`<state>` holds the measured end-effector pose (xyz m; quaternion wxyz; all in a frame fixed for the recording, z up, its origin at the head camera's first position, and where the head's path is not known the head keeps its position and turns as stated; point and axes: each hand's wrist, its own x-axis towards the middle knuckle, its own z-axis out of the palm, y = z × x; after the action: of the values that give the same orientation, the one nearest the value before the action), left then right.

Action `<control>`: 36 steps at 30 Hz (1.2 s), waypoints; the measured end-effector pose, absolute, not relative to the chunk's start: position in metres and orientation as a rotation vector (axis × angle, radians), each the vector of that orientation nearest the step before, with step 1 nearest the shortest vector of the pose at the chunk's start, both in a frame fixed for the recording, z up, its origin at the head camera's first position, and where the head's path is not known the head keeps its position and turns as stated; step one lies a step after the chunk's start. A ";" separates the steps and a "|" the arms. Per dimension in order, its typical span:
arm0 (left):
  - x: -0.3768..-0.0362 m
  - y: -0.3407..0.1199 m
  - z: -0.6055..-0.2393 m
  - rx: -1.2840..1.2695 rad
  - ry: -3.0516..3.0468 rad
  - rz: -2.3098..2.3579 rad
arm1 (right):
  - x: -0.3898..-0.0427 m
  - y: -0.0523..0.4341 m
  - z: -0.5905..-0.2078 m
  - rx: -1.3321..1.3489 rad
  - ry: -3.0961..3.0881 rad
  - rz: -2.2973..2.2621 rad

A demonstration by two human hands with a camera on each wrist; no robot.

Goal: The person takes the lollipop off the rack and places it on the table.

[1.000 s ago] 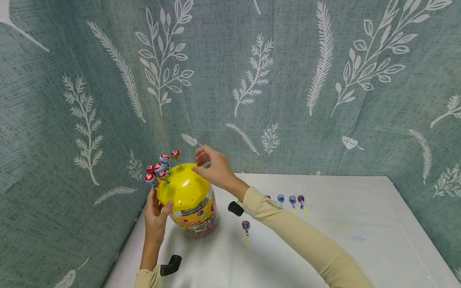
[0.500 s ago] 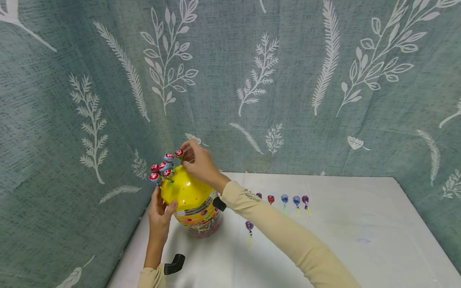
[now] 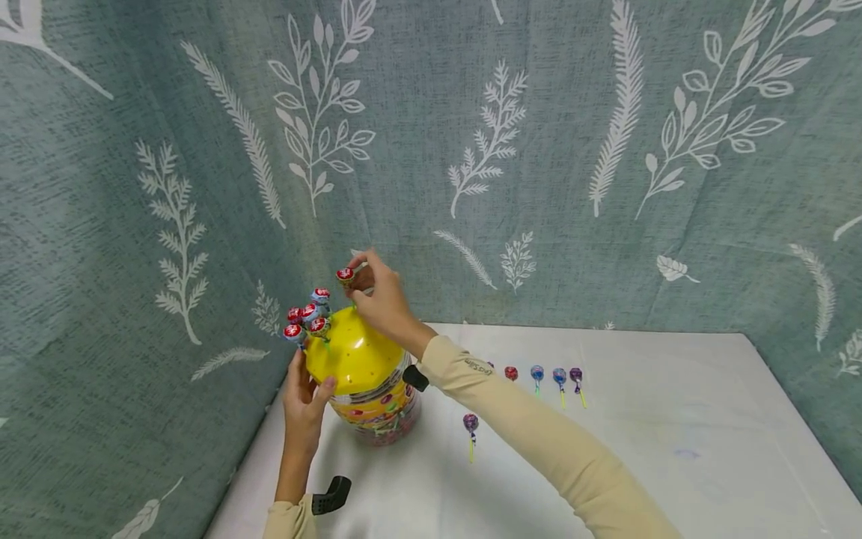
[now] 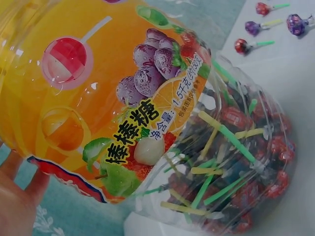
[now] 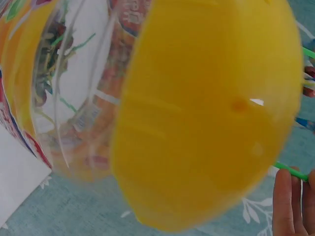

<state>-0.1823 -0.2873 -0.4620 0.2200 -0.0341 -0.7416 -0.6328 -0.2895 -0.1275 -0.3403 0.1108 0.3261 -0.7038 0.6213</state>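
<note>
A clear candy jar [image 3: 387, 412] with a yellow domed lid [image 3: 357, 355] leans on the table, full of lollipops. My left hand [image 3: 303, 419] grips it at the lid's left and front, thumb on the near edge. My right hand [image 3: 387, 303], behind the lid's top, pinches a red-wrapped lollipop [image 3: 345, 275]. In the right wrist view, those fingertips are on its green stick [image 5: 291, 170], right at the lid's edge. Several other lollipops [image 3: 310, 313] stand upright in the lid's left side. The left wrist view shows the fruit label [image 4: 98, 98] and candies through the clear wall.
Several lollipops lie in a row on the white table [image 3: 640, 449], among them a red one [image 3: 511, 373] and a blue one [image 3: 536, 373]. A purple lollipop [image 3: 471, 423] lies nearer. A green leaf-patterned cloth [image 3: 417, 150] hangs behind and at left.
My right hand has moved left to the back lollipop in the lid and taken hold of it; its head is now higher. The left hand keeps its grip on the jar.
</note>
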 end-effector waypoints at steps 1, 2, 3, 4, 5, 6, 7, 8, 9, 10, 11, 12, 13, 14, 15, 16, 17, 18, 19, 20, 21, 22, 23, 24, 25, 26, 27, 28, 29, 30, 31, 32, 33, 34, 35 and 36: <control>-0.182 -0.287 -0.462 -0.096 -2.045 -1.757 | -0.289 -0.126 -0.338 0.962 -2.050 1.826; -0.182 -0.287 -0.462 -0.100 -2.040 -1.761 | -0.289 -0.124 -0.336 0.965 -2.038 1.824; -0.182 -0.287 -0.462 -0.101 -2.038 -1.764 | -0.288 -0.122 -0.334 0.968 -2.028 1.821; -0.182 -0.287 -0.462 -0.100 -2.037 -1.764 | -0.288 -0.120 -0.332 0.973 -2.023 1.823; -0.182 -0.287 -0.463 -0.107 -2.028 -1.775 | -0.288 -0.118 -0.331 0.976 -2.023 1.820; -0.182 -0.287 -0.463 -0.115 -2.020 -1.782 | -0.287 -0.116 -0.330 0.974 -2.027 1.811; -0.181 -0.287 -0.463 -0.123 -2.011 -1.791 | -0.286 -0.114 -0.328 0.972 -2.035 1.806; -0.181 -0.288 -0.463 -0.128 -2.008 -1.793 | -0.285 -0.111 -0.327 0.966 -2.042 1.801; -0.181 -0.288 -0.463 -0.132 -2.004 -1.797 | -0.284 -0.109 -0.327 0.961 -2.050 1.796; -0.181 -0.288 -0.463 -0.139 -1.999 -1.801 | -0.283 -0.107 -0.326 0.959 -2.056 1.798; -0.180 -0.287 -0.463 -0.146 -1.993 -1.808 | -0.282 -0.105 -0.325 0.955 -2.061 1.797; -0.180 -0.288 -0.463 -0.145 -1.994 -1.805 | -0.281 -0.103 -0.325 0.953 -2.067 1.800; -0.180 -0.287 -0.463 -0.145 -1.994 -1.804 | -0.280 -0.100 -0.324 0.954 -2.068 1.805; -0.180 -0.287 -0.463 -0.145 -1.994 -1.803 | -0.279 -0.098 -0.324 0.959 -2.068 1.812; -0.180 -0.287 -0.463 -0.144 -1.993 -1.805 | -0.277 -0.096 -0.324 0.965 -2.069 1.821; -0.180 -0.287 -0.463 -0.144 -1.991 -1.807 | -0.276 -0.093 -0.324 0.971 -2.067 1.827; -0.180 -0.287 -0.463 -0.143 -1.992 -1.809 | -0.275 -0.091 -0.324 0.974 -2.069 1.829; -0.180 -0.287 -0.463 -0.141 -1.995 -1.809 | -0.273 -0.088 -0.325 0.979 -2.072 1.835; -0.180 -0.287 -0.463 -0.140 -1.996 -1.811 | -0.272 -0.086 -0.325 0.983 -2.074 1.844; -0.180 -0.287 -0.463 -0.138 -1.998 -1.813 | -0.271 -0.083 -0.326 0.984 -2.080 1.851; -0.180 -0.287 -0.463 -0.136 -1.998 -1.815 | -0.269 -0.080 -0.327 0.985 -2.087 1.860; -0.180 -0.287 -0.463 -0.132 -2.001 -1.815 | -0.268 -0.077 -0.328 0.985 -2.091 1.866; -0.180 -0.288 -0.463 -0.129 -2.002 -1.816 | -0.267 -0.074 -0.330 0.984 -2.095 1.870; -0.181 -0.288 -0.462 -0.127 -2.002 -1.817 | -0.266 -0.071 -0.331 0.982 -2.097 1.874; -0.181 -0.288 -0.462 -0.125 -2.001 -1.818 | -0.265 -0.068 -0.333 0.976 -2.098 1.874; -0.182 -0.288 -0.462 -0.123 -2.001 -1.819 | -0.265 -0.064 -0.335 0.970 -2.096 1.878; -0.182 -0.288 -0.461 -0.125 -1.999 -1.822 | -0.264 -0.061 -0.337 0.962 -2.093 1.888; -0.183 -0.288 -0.461 -0.125 -2.001 -1.825 | -0.263 -0.058 -0.339 0.948 -2.092 1.899; -0.183 -0.287 -0.461 -0.126 -2.003 -1.828 | -0.262 -0.055 -0.342 0.934 -2.091 1.919; -0.183 -0.287 -0.460 -0.123 -2.006 -1.829 | -0.261 -0.052 -0.345 0.921 -2.092 1.942; -0.183 -0.287 -0.460 -0.120 -2.010 -1.829 | -0.260 -0.049 -0.349 0.908 -2.091 1.966; -0.182 -0.287 -0.460 -0.116 -2.014 -1.828 | -0.258 -0.047 -0.352 0.893 -2.096 1.988; -0.182 -0.287 -0.460 -0.112 -2.015 -1.830 | -0.257 -0.044 -0.356 0.880 -2.104 2.007; -0.181 -0.287 -0.460 -0.108 -2.017 -1.829 | -0.255 -0.042 -0.359 0.869 -2.110 2.022; -0.181 -0.287 -0.461 -0.102 -2.021 -1.825 | -0.254 -0.040 -0.363 0.863 -2.115 2.032; -0.180 -0.287 -0.461 -0.098 -2.022 -1.822 | -0.252 -0.039 -0.366 0.856 -2.125 2.035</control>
<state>-0.1801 -0.2869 -0.4609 0.2073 -0.0351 -0.7263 -0.6545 -0.2519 -0.0387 -0.3655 0.0387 0.2791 -0.6930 0.6637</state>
